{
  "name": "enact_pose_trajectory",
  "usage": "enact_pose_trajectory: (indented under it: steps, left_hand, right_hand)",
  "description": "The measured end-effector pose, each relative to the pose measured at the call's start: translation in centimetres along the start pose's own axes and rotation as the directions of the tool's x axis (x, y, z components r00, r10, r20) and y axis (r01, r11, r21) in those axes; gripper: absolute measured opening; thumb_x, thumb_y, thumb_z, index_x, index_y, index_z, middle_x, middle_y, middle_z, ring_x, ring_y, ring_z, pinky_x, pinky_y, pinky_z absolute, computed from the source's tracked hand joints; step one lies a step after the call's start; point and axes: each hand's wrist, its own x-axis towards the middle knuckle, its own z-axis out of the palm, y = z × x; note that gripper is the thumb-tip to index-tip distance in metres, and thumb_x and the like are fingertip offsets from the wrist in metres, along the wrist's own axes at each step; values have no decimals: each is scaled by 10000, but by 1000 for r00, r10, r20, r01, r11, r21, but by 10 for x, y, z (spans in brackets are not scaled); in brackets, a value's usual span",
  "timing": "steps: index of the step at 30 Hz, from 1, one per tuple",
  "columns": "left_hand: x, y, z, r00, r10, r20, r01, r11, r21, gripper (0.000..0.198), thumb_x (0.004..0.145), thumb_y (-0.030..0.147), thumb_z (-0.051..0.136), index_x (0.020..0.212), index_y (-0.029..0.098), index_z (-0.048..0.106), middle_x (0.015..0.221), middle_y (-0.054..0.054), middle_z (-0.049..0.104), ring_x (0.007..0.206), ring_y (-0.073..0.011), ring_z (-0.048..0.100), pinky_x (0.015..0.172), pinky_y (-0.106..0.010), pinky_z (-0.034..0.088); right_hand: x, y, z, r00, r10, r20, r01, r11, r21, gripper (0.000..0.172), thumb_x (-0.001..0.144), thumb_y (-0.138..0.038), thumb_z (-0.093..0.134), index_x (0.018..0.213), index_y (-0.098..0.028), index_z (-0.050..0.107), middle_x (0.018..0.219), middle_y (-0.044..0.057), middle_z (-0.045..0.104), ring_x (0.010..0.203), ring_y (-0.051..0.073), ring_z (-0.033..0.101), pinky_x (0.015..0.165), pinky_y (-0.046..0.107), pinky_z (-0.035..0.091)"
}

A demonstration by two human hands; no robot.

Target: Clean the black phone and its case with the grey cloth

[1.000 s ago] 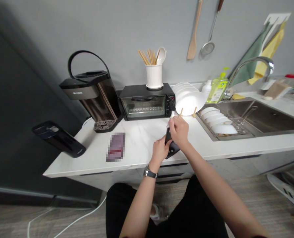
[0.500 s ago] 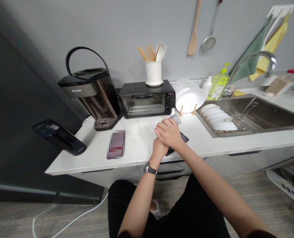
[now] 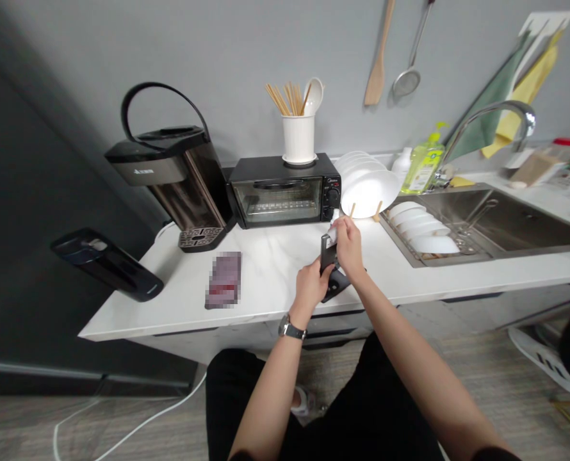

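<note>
My left hand [image 3: 310,283], with a watch on its wrist, is closed on the edge of a dark slab that looks like a phone [image 3: 328,253], held tilted up. My right hand [image 3: 350,244] is closed just to its right, fingers curled round a small white-capped bottle [image 3: 332,236]; my fingers hide much of that bottle. Beneath both hands a flat black device [image 3: 337,283] lies on the white counter [image 3: 270,272]. To the left lies a purplish item [image 3: 224,280], blurred by pixelation.
A black flask [image 3: 112,266] and a dispenser [image 3: 179,186] stand left. Behind is a toaster oven [image 3: 282,198] bearing a white utensil pot [image 3: 299,138]. White plates [image 3: 369,192] stand in a rack. The sink [image 3: 529,218] is to the right, with a soap bottle [image 3: 424,163] behind.
My clasped hands have come apart. The right hand has moved up and right to the small bottle, and the dark slab now shows in my left hand. The view has shifted slightly.
</note>
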Motion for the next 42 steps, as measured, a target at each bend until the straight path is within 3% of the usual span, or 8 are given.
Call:
enact_pose_trajectory:
  steps: [5,11,13,19,25,30,37,42]
  left_hand:
    - [0,-1,-1,1000,-15,28,14,999,34,289,1013,306,547,1244,203,686,1001,-101,804,910,-282,750,745,-312,473]
    - [4,-5,3,996,-32,81,17,984,176,229,984,254,540,1018,164,748,944,-139,796,916,-318,744,757,-346,476]
    - [3,-3,2,997,-26,73,13,986,164,232,1003,263,530,1022,170,742,971,-133,797,934,-306,746,773,-340,478]
    - [-2,0,0,999,39,19,-40,998,50,275,1056,390,524,1203,229,691,1042,-81,801,947,-252,751,787,-294,475]
    - [-2,-1,1,1000,13,21,-15,998,62,297,1048,393,548,1244,222,690,993,-83,802,922,-252,751,781,-290,478]
    - [-1,0,-1,1000,7,31,-9,998,56,269,1043,357,542,1225,223,687,1040,-91,799,955,-268,750,788,-303,485]
    - [3,-2,0,996,-38,77,27,990,138,247,1022,297,524,1129,186,717,1003,-125,798,936,-304,749,788,-339,490]
    - [2,0,-1,998,0,56,-5,996,87,286,1042,345,530,1264,233,671,1071,-80,800,957,-266,748,800,-309,478]
  right_hand:
    - [-11,-21,-6,947,-306,98,321,888,-329,349,1083,-267,372,803,-235,577,916,73,638,906,246,551,816,394,400]
    - [-10,-28,-6,688,-515,511,716,597,-362,309,1082,-241,429,882,-208,663,908,72,688,871,247,515,834,418,359]
    - [-5,-25,-9,713,-497,494,692,613,-381,297,1079,-243,427,911,-205,670,898,70,687,846,240,517,801,408,349]
    - [9,-10,-19,955,-206,215,247,951,-187,450,1076,-429,369,716,-233,555,681,24,567,708,210,514,678,350,347]
    - [8,4,-18,972,177,157,-186,981,46,542,1047,-557,306,698,-230,560,624,5,561,605,186,509,604,322,356]
    - [-3,-16,-20,974,-178,143,214,928,-304,403,1072,-359,375,755,-229,588,745,46,619,754,217,537,683,353,360]
    - [-4,-15,-20,665,-526,530,713,658,-242,259,1079,-266,449,1021,-240,701,1057,70,708,975,251,547,908,426,385]
    - [-3,-5,-20,835,-432,341,527,806,-268,240,1071,-334,463,1094,-235,679,983,73,677,955,261,548,898,429,400]
